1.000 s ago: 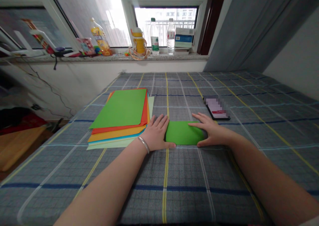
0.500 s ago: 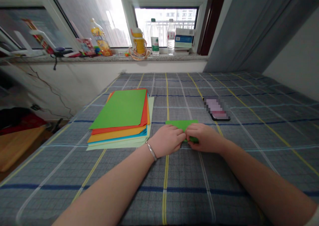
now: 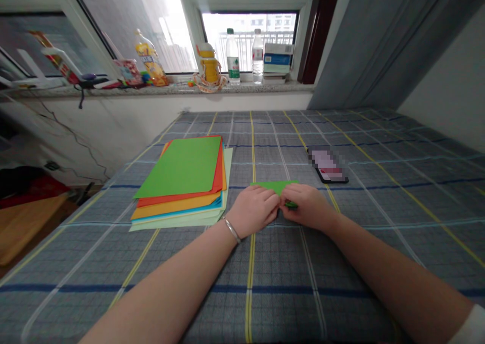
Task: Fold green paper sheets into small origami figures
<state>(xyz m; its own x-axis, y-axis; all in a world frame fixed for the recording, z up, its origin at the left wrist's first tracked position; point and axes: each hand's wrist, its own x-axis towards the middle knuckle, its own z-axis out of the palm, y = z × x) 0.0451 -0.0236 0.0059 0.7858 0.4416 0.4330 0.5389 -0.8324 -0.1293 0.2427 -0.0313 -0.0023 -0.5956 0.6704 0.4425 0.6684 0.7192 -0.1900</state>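
A sheet of green paper [image 3: 273, 185] lies on the checked bedspread, and most of it is hidden under my hands. My left hand [image 3: 253, 211] and my right hand [image 3: 306, 207] meet over it, fingers pinching the paper, with a small green edge showing between them. A silver bangle [image 3: 231, 230] circles my left wrist. Left of that hand is a stack of coloured paper [image 3: 178, 182] in green, orange, yellow, blue and pale green, its near corner close to my wrist.
A phone [image 3: 328, 165] with a pixelated screen lies on the grey checked bedspread [image 3: 413, 207] beyond my right hand. Bottles and boxes stand on the stone windowsill [image 3: 166, 89] at the far end. A wooden board [image 3: 22, 223] lies on the floor, left of the bed.
My hands have come together from either side of the green paper and now pinch it. Less of the sheet shows than a second ago, with its near part gathered between my fingers.
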